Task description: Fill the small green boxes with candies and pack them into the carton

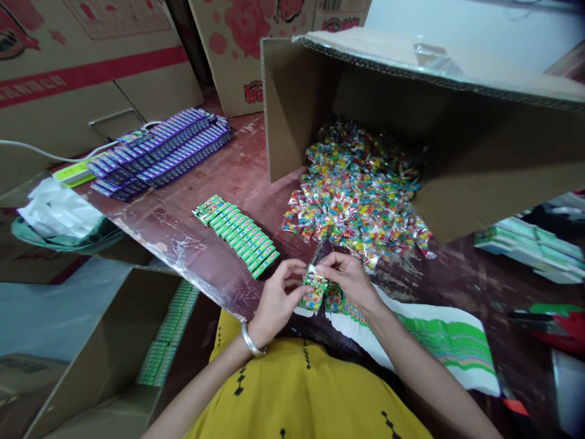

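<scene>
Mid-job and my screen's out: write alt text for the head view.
The left hand and right hand pinch a green packet at a dark red table. Beyond, clear bags of colorful pieces spill from an open cardboard box; toward the left lie a row of green packs and stacked purple packs.

Scuffed reddish table (249, 177) — stacked purple packets (159, 155), overlapping green packets (240, 235); heaped clear bags (356, 201), open carton (475, 152)
</scene>
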### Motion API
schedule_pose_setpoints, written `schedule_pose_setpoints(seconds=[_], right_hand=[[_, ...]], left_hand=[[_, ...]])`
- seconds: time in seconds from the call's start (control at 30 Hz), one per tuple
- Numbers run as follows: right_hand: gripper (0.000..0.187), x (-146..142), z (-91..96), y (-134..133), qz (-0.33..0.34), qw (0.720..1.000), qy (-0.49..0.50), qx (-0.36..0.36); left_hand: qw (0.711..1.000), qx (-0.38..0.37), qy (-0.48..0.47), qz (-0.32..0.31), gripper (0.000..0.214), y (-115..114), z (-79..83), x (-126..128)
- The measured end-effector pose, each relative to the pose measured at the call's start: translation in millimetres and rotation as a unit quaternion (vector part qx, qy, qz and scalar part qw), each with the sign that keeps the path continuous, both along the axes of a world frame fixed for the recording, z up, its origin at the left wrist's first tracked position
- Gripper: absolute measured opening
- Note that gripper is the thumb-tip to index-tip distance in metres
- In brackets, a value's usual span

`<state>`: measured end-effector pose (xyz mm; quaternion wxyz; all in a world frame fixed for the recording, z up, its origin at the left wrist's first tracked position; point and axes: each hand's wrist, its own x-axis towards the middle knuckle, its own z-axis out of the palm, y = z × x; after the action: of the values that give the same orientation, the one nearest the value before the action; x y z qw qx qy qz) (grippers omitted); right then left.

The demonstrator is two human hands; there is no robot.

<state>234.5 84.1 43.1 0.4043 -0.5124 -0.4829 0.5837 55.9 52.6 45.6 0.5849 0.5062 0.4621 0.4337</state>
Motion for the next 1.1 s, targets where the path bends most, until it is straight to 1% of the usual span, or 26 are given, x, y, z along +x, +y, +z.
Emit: schedule_pose_setpoints(seconds=[0.1,0.17,0.2,0.27,0.3,0.37,0.4,0.43,0.5,0.57,0.6,0.63,0.67,0.7,0.73,0.77,0.8,0.83,0.87,0.93,0.97,1.03,1.1], right_hand=[[0.020,-1.4,6.3,-3.4,-0.005,0.997,-0.046,0.064],[0.021,-1.5,11.0,-7.2,0.006,0.991,-0.075,0.108],[0.021,-1.3,12.6,-9.6,0.016,0.989,-0.083,0.118],[0.013,-1.0,13.7,-15.1,0.047,0.990,-0.083,0.101],[0.016,-1.3,13.1,-18.3,0.064,0.992,-0.077,0.080],[0.039,-3.2,10.2,-24.4,0.082,0.994,-0.062,0.044],[0.045,-4.4,8.4,-26.8,0.077,0.994,-0.060,0.039],[0.047,-5.5,6.9,-28.4,0.064,0.995,-0.062,0.044],[0.048,-4.8,5.3,-28.2,0.045,0.995,-0.070,0.059],[0.044,3.5,6.2,-22.9,0.072,0.992,-0.090,0.059],[0.037,11.5,7.5,-19.0,0.087,0.988,-0.113,0.061],[0.027,22.0,9.0,-14.7,0.088,0.982,-0.152,0.071],[0.017,34.6,10.6,-10.5,0.072,0.972,-0.208,0.088],[0.015,48.4,11.8,-6.8,0.030,0.954,-0.275,0.113],[0.014,62.5,12.5,-3.8,-0.016,0.925,-0.354,0.134],[0.014,75.7,12.4,-1.5,-0.051,0.889,-0.432,0.144],[0.012,86.9,11.3,0.1,-0.052,0.861,-0.484,0.147],[0.012,95.6,9.4,1.1,-0.028,0.851,-0.503,0.148],[0.011,101.4,6.8,1.7,0.002,0.847,-0.511,0.148],[0.011,105.0,0.5,2.8,0.063,0.840,-0.520,0.142],[0.011,104.0,-2.5,3.7,0.084,0.831,-0.533,0.139],[0.013,99.6,-6.9,6.3,0.108,0.801,-0.574,0.132],[0.011,95.2,-8.4,10.0,0.122,0.774,-0.608,0.126]], left_hand=[[1.000,0.003,0.003,-0.018,0.040,-0.6,-1.7,-0.8],[1.000,-0.001,0.009,-0.018,0.033,-0.8,-3.0,-1.1],[1.000,-0.005,0.009,-0.014,0.030,-0.5,-3.4,-1.1],[1.000,-0.011,-0.002,-0.001,0.025,1.3,-3.1,-0.9],[1.000,-0.013,-0.011,0.009,0.025,2.8,-2.3,-0.7],[0.999,-0.011,-0.021,0.027,0.026,6.1,0.1,-0.7],[0.999,-0.008,-0.017,0.034,0.025,7.6,1.3,-1.0],[0.999,-0.003,-0.002,0.036,0.024,8.7,2.2,-1.5],[0.999,0.009,0.048,0.020,0.023,9.2,2.7,-3.0],[0.996,-0.003,0.084,-0.022,0.025,7.7,1.6,-5.1],[0.995,-0.023,0.085,-0.049,0.026,6.5,0.7,-6.4],[0.993,-0.049,0.073,-0.073,0.029,5.2,0.0,-7.7],[0.992,-0.075,0.053,-0.092,0.033,4.1,-0.4,-9.2],[0.989,-0.097,0.034,-0.103,0.037,3.3,-0.5,-10.6],[0.987,-0.116,0.017,-0.107,0.041,2.9,-0.1,-12.1],[0.986,-0.131,0.002,-0.107,0.044,2.9,0.5,-13.4],[0.984,-0.143,-0.010,-0.104,0.043,3.4,1.1,-14.4],[0.983,-0.153,-0.020,-0.101,0.040,4.1,1.6,-15.2],[0.982,-0.156,-0.025,-0.101,0.036,5.1,1.8,-15.6],[0.984,-0.141,-0.011,-0.104,0.027,7.0,1.1,-15.6],[0.986,-0.127,0.005,-0.108,0.024,7.7,0.2,-15.4],[0.986,-0.108,0.038,-0.119,0.024,8.1,-1.8,-14.7],[0.985,-0.105,0.053,-0.127,0.029,7.5,-3.3,-14.1]])
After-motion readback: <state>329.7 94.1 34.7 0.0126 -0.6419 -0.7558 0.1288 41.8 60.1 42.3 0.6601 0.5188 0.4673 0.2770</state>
